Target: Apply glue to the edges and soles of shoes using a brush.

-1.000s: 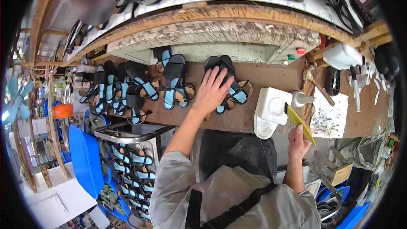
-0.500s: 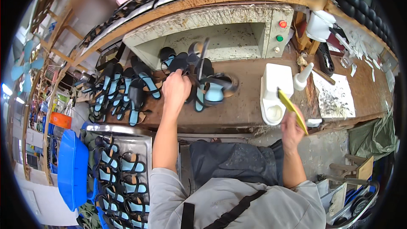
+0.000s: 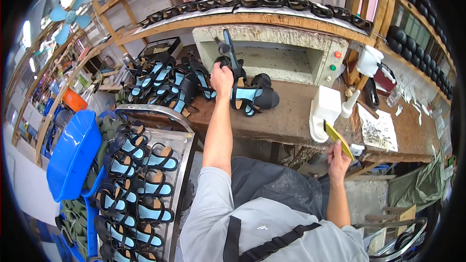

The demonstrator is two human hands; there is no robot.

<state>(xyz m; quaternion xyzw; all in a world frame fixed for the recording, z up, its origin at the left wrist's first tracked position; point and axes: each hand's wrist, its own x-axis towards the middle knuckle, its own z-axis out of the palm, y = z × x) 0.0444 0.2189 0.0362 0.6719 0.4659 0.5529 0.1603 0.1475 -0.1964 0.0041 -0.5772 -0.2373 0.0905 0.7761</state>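
Note:
My left hand reaches over the bench with its fingers closed on a black sandal that is tipped up on end, its pale blue insole showing edge-on. Just to the right of that hand lie black sandals with light blue insoles. My right hand grips a flat yellow brush, pointed up and to the left. The brush's dark tip is at the round cup of a white glue pot; whether it touches the inside I cannot tell.
More sandals crowd the bench's left end. A metal trolley beside me carries rows of sandals, with a blue basin to its left. Behind the bench stands an open-fronted metal box. A white nozzle bottle stands near stained paper.
My view has turned left and tilted up. The brush in my right hand has moved down to the pot's cup. My left hand has moved toward the metal box, near the raised sandal.

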